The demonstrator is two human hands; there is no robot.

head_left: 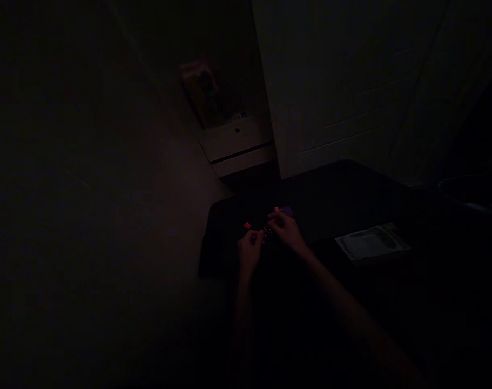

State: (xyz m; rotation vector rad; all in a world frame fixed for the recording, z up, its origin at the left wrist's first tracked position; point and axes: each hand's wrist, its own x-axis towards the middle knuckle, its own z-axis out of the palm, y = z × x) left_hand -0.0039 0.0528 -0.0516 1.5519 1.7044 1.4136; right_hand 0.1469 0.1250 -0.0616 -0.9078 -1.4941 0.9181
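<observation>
The scene is very dark. Over a dark tabletop (335,200) my left hand (250,248) has its fingers curled into a pinch. To its right, my right hand (285,228) is pinched too, its fingertips pointing left toward the other hand. Between the two hands lie several tiny pale bead-like bits (267,232), too small to name; what sits in either pinch cannot be made out. A small orange-red piece (247,225) rests just beyond my left hand. Behind my right hand's fingers is a purple rounded thing (287,211), partly covered, with an orange-red spot beside it.
A flat booklet or box with a pale printed top (372,243) lies right of my right forearm. Beyond the table stand a white drawer unit (241,146) with a colourful bag (201,92) on it, and a pale panel or door (343,86). A wall (108,189) runs along the left.
</observation>
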